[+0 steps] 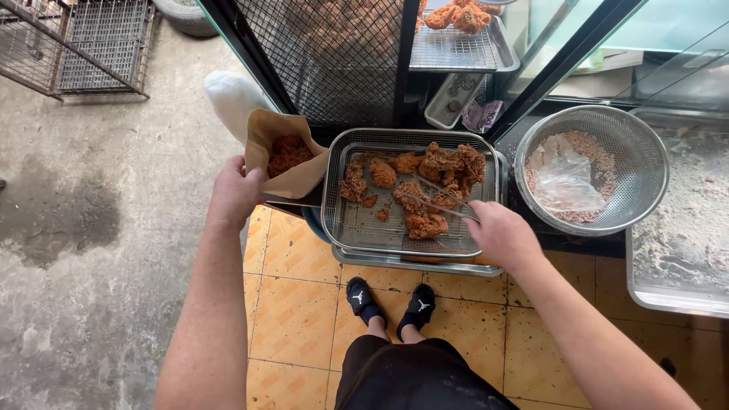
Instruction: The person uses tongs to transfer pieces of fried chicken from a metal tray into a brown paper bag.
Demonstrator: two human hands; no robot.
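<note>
The right hand (pixel 501 234) is gripping metal tongs (pixel 439 203) that are pointing up-left into the fried chicken (pixel 425 222) at frame centre, in the wire tray (pixel 357 228). Left of it, the left hand (pixel 235 193) is clutching an open paper bag (pixel 285 163).

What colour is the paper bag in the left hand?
Plain light brown; the paper bag, held by the left hand, shows best in the head view.

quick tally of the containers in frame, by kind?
Paper bag, held in the left hand: 1
Wire-mesh tray of fried chicken, where the right hand works the tongs: 1
Round mesh sieve: 1
Flat metal tray with flour: 1
Total: 4
</note>
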